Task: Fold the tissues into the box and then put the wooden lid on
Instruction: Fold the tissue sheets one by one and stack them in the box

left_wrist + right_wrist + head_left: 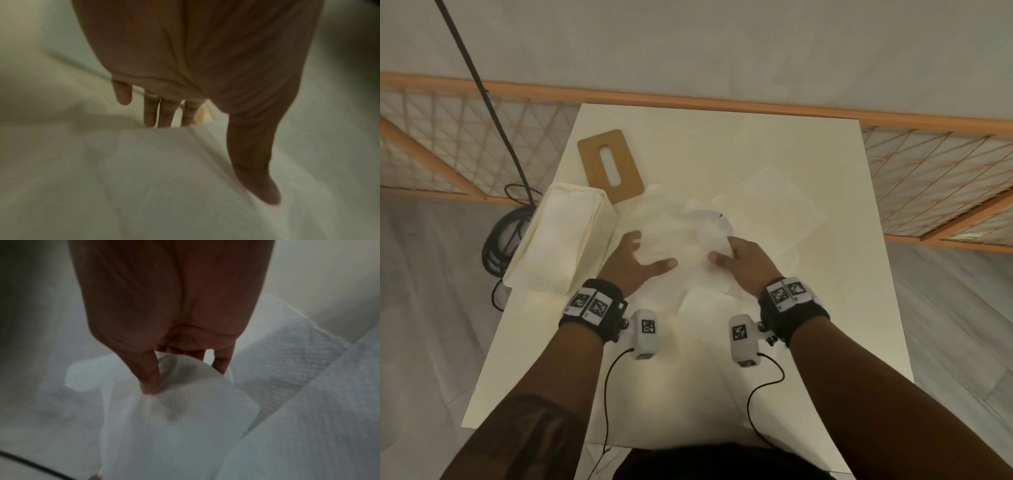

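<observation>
One white table [774, 144] carries one cream box [561, 236], one wooden lid [610, 164] and a loose spread of white tissues [681, 240] whose count cannot be told, since the sheets overlap; one flat sheet [774, 205] lies apart toward the right. The box stands at the table's left edge with folded tissue in it, and the lid, with one oblong slot, lies flat just behind the box. The left hand [630, 263] rests on the tissues with fingers [151, 112] straight and spread. The right hand [746, 260] pinches a tissue between thumb and fingers [151, 374]. Each wrist wears one black band with square black-and-white markers; no writing can be read.
</observation>
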Available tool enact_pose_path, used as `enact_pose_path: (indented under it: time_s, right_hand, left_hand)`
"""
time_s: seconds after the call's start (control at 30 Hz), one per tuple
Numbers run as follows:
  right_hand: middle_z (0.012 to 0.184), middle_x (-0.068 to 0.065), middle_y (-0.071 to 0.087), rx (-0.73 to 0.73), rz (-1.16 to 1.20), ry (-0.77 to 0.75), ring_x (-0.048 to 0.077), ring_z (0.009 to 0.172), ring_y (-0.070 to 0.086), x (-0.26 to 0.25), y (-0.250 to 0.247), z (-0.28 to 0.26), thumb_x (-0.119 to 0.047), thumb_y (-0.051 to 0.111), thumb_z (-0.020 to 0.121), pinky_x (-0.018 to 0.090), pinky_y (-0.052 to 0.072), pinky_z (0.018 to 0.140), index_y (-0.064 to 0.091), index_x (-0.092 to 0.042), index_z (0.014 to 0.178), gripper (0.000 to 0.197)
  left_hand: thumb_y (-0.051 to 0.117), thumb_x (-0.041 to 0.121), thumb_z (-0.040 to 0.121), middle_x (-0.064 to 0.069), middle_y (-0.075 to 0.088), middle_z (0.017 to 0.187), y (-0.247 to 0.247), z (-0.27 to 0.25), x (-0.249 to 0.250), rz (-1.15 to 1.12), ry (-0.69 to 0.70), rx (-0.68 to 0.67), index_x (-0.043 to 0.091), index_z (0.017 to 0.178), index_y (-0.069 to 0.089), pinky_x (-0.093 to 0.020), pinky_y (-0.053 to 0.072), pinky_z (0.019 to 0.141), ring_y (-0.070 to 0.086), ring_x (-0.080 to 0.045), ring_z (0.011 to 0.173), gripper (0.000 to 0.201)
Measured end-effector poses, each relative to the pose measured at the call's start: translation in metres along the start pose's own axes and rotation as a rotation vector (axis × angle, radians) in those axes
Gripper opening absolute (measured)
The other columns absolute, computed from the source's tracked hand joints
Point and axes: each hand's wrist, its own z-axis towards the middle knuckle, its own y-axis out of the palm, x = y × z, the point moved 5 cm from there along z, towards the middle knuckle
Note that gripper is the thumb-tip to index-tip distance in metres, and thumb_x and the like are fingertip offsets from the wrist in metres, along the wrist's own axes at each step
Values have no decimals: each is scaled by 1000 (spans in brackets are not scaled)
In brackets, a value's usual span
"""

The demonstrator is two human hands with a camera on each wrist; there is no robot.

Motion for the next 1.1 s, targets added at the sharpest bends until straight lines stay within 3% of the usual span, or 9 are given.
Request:
enact_pose_path:
  time_s: [0.13, 0.2, 0.3, 0.43, 0.53, 0.7, 0.83, 0.9, 1.1]
  right_hand:
    - [104, 2, 77, 26, 205, 64, 19, 91, 74, 10, -18, -5, -36, 67, 97, 30, 58, 77, 70, -19, 114, 24]
    - [106, 3, 77, 12, 248, 85, 22, 95, 74, 15, -23, -7, -33, 67, 98, 34, 60, 83, 69, -17, 117, 25]
    - [115, 6, 75, -43, 370, 100, 23, 104, 73, 24, -28, -12, -24, 67, 98, 38, 58, 92, 65, -12, 126, 31]
    - [126, 11, 71, -129, 578, 134, 32, 117, 68, 31, -31, -23, -13, 64, 98, 45, 55, 100, 59, -7, 135, 38]
    - [129, 12, 69, -157, 562, 112, 32, 119, 67, 32, -38, -31, -13, 64, 98, 46, 54, 100, 58, -9, 137, 40]
    - [116, 16, 74, 13, 451, 124, 38, 108, 70, 43, -58, -41, -13, 65, 98, 47, 58, 94, 70, -7, 125, 28]
    - [107, 7, 78, 7, 347, 149, 26, 99, 75, 52, -63, -51, 11, 60, 92, 32, 62, 77, 77, -12, 116, 37]
    - [110, 3, 78, -2, 377, 177, 21, 103, 74, 55, -64, -57, 19, 51, 90, 33, 62, 80, 78, -12, 114, 48]
    - [112, 14, 76, 43, 542, 201, 32, 105, 73, 71, -64, -78, 17, 43, 95, 35, 59, 82, 74, 3, 110, 37]
  left_hand:
    - [89, 55, 55, -1, 69, 114, 19, -4, -30, -602, -219, -145, 15, 132, 61, -38, 49, 97, 63, -22, 106, 91]
    - [89, 43, 64, -3, 76, 110, 27, -3, -28, -713, -191, -193, 15, 115, 71, -38, 55, 92, 69, -29, 112, 62]
    - [72, 37, 90, -4, 75, 113, 30, 2, -18, -730, -150, -187, 15, 111, 71, -40, 56, 87, 67, -29, 115, 30]
    - [75, 54, 82, -8, 76, 111, 35, 6, -9, -581, -53, -212, 21, 104, 77, -47, 53, 95, 69, -33, 107, 40]
    - [75, 26, 89, -10, 76, 100, 40, 6, -2, -610, -26, -186, 23, 87, 80, -41, 53, 87, 69, -30, 93, 5]
    - [62, 0, 93, -1, 69, 70, 47, 6, 1, -613, -7, -148, 24, 78, 80, -27, 48, 54, 58, -15, 53, 34]
    - [62, -1, 92, -12, 76, 88, 56, 4, 2, -630, -8, -197, 16, 85, 81, -36, 56, 70, 68, -27, 72, 26]
    - [64, -1, 91, -12, 77, 92, 59, 5, 0, -624, -10, -209, 16, 85, 82, -39, 58, 76, 71, -29, 77, 25]
    - [44, -13, 94, 1, 62, 55, 66, 2, 1, -526, 12, -255, 4, 72, 67, -17, 42, 46, 51, -10, 46, 36]
